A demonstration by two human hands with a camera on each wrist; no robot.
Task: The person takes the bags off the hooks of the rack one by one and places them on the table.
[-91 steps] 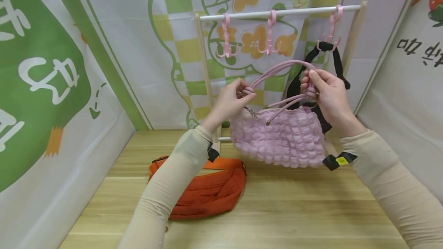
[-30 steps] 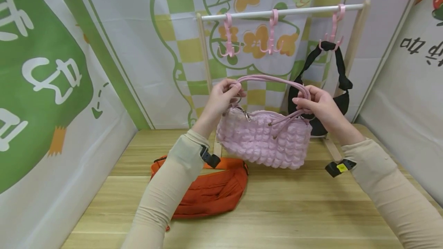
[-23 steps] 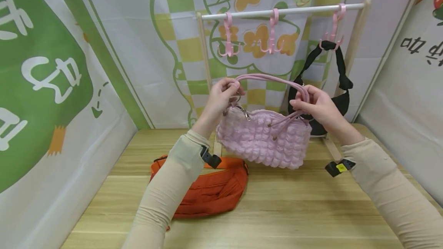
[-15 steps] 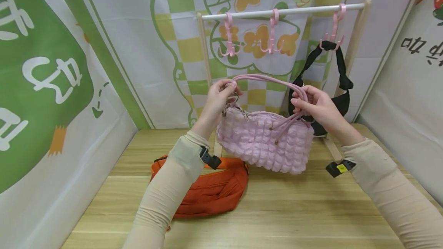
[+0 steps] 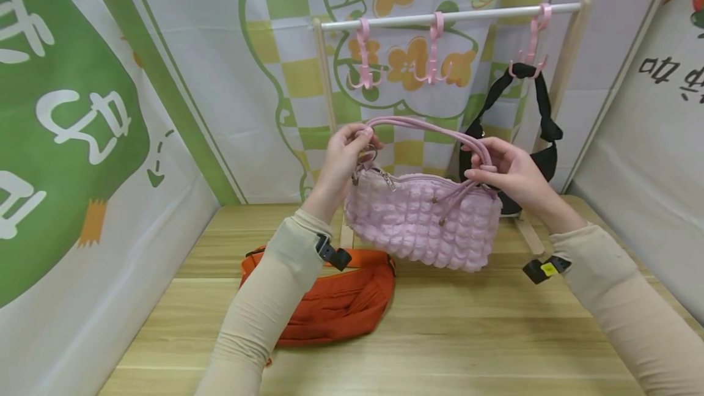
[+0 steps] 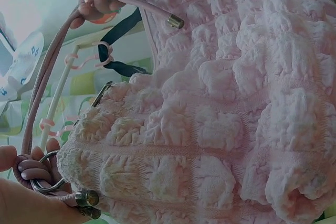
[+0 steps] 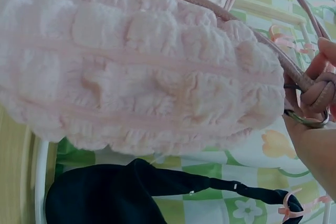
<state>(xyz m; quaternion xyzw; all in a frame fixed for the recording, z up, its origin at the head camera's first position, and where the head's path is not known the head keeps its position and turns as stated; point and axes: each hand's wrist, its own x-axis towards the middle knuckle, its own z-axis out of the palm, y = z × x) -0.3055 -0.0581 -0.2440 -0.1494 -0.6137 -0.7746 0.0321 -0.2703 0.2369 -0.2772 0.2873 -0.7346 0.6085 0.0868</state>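
Note:
A pink puckered handbag [image 5: 423, 219] hangs in the air over the table, its zip edge up. My left hand [image 5: 346, 154] pinches the left end of its looped cord handle [image 5: 420, 123]; in the left wrist view the knot [image 6: 34, 171] and a metal ring [image 6: 47, 174] lie between thumb and fingers. My right hand [image 5: 508, 170] holds the handle's right end, where the right wrist view shows another knot [image 7: 321, 94] and ring [image 7: 310, 120] by the fingers. Two loose cord ends with metal tips [image 5: 442, 222] dangle over the bag's front.
Behind stands a wooden rack with a white bar [image 5: 484, 15] and pink hooks [image 5: 364, 57]. A black bag [image 5: 541, 164] hangs from the right hook [image 5: 532, 41]. An orange waist bag [image 5: 341, 304] lies on the wooden table [image 5: 467, 335], partly behind the left forearm.
Since three seconds ago, the handle has come lower and the handbag has moved a little left, uncovering more of the black bag. Over the last second both hands have shifted only slightly.

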